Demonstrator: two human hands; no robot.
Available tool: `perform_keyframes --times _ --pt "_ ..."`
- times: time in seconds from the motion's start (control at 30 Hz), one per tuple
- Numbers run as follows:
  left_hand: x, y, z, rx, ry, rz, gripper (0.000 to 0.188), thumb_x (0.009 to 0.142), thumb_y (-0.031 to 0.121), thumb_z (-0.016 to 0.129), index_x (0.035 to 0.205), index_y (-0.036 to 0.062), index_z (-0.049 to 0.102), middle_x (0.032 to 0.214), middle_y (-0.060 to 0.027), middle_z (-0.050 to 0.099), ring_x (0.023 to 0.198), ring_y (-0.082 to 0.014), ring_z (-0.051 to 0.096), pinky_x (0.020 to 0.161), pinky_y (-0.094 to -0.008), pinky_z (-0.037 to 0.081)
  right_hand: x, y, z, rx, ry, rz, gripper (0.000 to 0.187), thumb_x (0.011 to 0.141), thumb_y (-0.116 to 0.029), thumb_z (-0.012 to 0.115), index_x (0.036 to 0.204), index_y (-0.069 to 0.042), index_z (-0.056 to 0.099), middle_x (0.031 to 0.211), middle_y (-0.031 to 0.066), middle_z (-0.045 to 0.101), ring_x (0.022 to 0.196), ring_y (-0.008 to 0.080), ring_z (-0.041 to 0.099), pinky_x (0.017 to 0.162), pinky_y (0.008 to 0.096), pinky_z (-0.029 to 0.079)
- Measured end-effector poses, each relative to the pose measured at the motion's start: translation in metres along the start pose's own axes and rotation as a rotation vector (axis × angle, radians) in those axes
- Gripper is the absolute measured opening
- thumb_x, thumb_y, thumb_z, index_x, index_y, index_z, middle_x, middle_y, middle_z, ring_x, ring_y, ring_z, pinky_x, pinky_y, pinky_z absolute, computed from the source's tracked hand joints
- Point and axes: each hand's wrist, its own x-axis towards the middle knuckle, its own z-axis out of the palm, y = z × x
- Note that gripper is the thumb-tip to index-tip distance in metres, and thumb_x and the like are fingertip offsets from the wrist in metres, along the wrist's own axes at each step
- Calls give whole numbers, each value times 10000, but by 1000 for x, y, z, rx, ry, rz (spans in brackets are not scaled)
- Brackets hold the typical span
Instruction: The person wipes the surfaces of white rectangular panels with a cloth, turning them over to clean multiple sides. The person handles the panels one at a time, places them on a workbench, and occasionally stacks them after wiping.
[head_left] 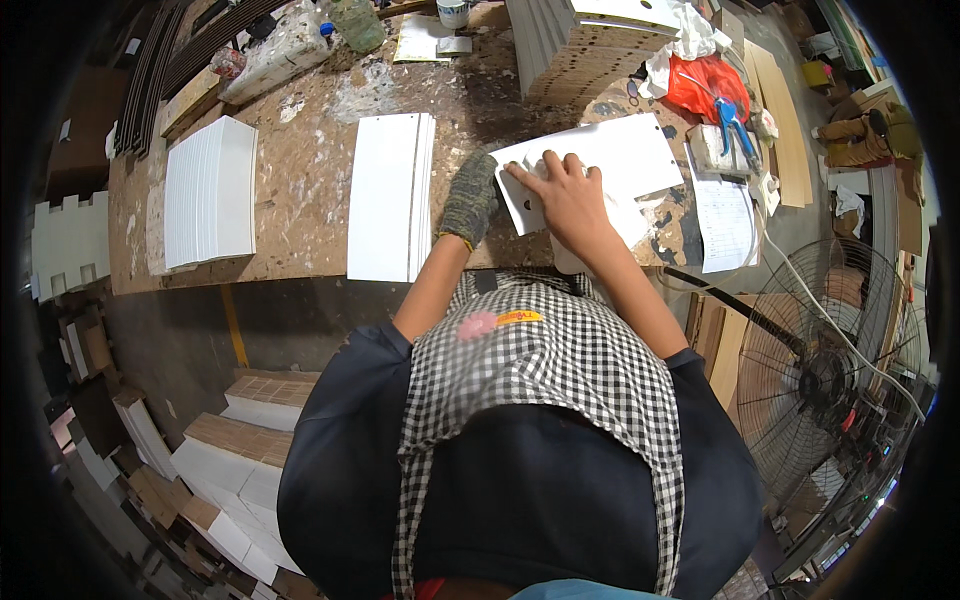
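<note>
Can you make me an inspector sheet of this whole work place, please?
Surface: brown workbench, stained with pale splotches.
Job's things: loose white panel under the hands; white panel stacks at centre and left.
Clutter: red plastic bag, blue-handled tool, paper sheet, clear bottle.
Grips: left grip, gloved, at the panel's left edge; right grip, bare, fingers spread over the panel.
Cables: pale cable crossing before the fan.
Surroundings: fan at right; stacked boards at lower left.

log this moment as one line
left hand: gloved, at left edge of white panel | right hand: bare, over same panel | nearby: white stack on workbench
</note>
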Motion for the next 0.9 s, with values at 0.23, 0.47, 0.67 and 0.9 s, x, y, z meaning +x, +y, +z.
perform_keyframes --times 0.23,0.47,0.67,0.9 --pt "4 -16 0 -157 -16 26 558 1018 266 564 1511 54 410 1505 -86 442 1285 -192 474 1055 -316 422 6 -4 6 -23 -74 34 581 925 -146 540 1459 -370 492 1204 48 540 1079 249 503 824 463 433" --pt "16 -35 -8 509 -38 272 590 1017 279 566 1530 57 377 1525 -90 426 1328 -197 445 1066 -337 418 5 -11 5 -99 -9 21 556 924 -151 542 1440 -353 514 1204 42 549 1065 250 507 817 468 434" --pt "3 -11 1 -135 -13 9 544 1025 271 548 1505 54 414 1516 -91 436 1311 -194 458 1046 -332 434 8 15 3 231 -17 78 453 909 -193 582 1351 -285 603 1211 83 564 1083 276 543 845 491 457" --pt "19 -53 -14 852 81 605 435 1038 205 485 1440 39 485 1446 -152 498 1306 -271 484 1104 -378 395 -16 -2 -4 334 118 -69 441 889 -234 624 1327 -273 607 1304 84 575 1186 281 565 959 522 450"
